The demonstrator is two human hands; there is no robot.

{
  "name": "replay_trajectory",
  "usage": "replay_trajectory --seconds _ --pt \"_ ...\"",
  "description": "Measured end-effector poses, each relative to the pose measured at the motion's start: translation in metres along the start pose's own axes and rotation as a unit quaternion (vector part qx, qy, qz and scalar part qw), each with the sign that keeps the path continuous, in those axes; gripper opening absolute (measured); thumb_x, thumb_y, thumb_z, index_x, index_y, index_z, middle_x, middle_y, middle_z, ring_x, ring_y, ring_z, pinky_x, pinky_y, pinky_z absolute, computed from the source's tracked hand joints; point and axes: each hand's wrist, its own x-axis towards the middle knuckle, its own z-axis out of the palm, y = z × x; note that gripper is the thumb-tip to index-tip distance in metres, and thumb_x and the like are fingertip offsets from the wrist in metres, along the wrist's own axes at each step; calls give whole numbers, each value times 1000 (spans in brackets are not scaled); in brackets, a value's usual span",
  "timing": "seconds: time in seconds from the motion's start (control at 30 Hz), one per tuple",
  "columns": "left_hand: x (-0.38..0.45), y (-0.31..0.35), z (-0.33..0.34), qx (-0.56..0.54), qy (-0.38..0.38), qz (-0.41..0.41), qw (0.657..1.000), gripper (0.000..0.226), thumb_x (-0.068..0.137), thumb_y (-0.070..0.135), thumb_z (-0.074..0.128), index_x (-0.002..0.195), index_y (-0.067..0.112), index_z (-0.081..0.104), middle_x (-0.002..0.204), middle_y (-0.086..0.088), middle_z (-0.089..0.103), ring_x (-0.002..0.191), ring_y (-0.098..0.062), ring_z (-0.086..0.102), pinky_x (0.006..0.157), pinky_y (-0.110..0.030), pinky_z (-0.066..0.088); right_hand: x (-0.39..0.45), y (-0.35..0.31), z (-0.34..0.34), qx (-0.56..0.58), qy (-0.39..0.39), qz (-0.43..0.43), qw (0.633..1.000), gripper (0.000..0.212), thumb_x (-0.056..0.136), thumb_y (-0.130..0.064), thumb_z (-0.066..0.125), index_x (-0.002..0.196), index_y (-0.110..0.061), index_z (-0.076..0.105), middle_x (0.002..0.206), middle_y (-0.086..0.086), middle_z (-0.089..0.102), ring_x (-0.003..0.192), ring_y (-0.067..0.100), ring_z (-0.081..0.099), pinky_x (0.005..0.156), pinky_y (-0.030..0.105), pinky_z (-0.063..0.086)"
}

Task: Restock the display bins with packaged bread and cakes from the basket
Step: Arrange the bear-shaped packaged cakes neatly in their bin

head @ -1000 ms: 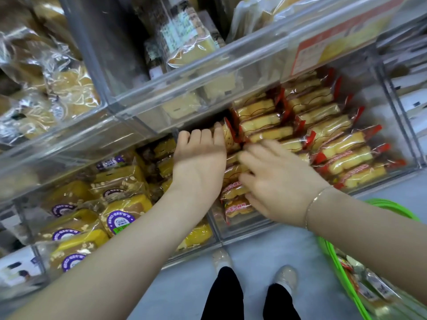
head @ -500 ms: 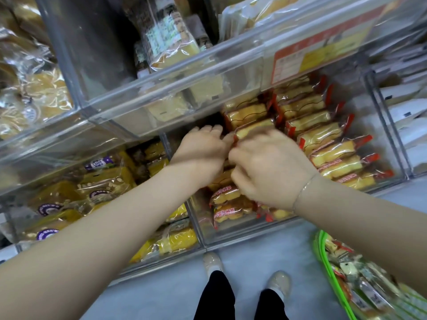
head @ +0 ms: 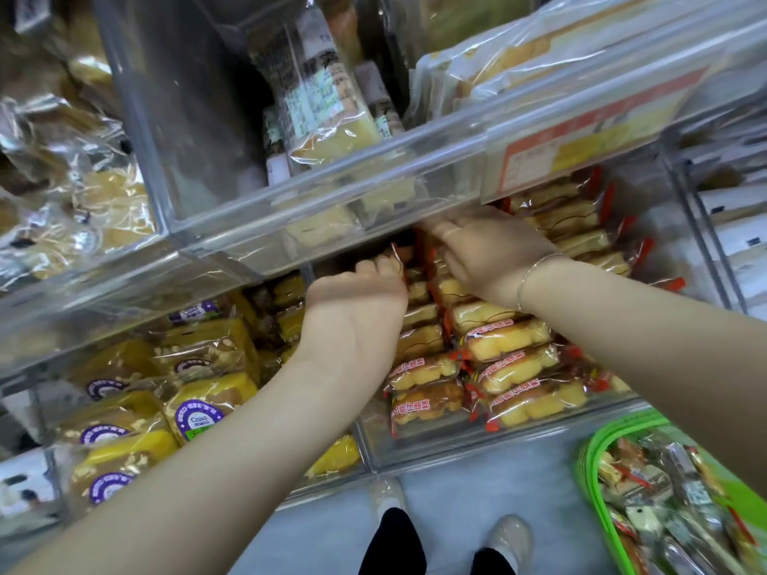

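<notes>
our left hand (head: 352, 309) and right hand (head: 485, 259) both pinch red-edged cake packets (head: 419, 284) lying crosswise, deep in the bin (head: 498, 446) straight ahead.

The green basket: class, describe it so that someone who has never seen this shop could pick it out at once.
Start at the clear display bin of red-edged cake packets on the lower shelf, then drop to the grey floor at the bottom right. There sits the green basket, heaped with mixed wrapped packets. Its bright green rim sets it apart: every bin around it is clear plastic.

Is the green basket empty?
No, the green basket at lower right holds many wrapped packets.
</notes>
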Motion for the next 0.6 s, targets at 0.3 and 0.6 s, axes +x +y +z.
replay_trajectory --seconds 0.3,0.6 --pt "-28 -15 10 -83 126 11 989 66 58 14 82 122 11 65 83 -2 70 69 -24 67 82 -32 51 3 -12 6 21 -1 13 1000 50 94 -30 36 143 -28 30 142 12 41 131 30 32 111 39 23" --pt "-35 -22 14 -226 138 -5 964 62 70 18 80 127 12 58 86 -6 73 88 -26 69 93 -36 49 3 -15 2 96 -51 48 993 49 94 -30 41 142 -31 36 151 4 30 139 27 22 117 40 18"
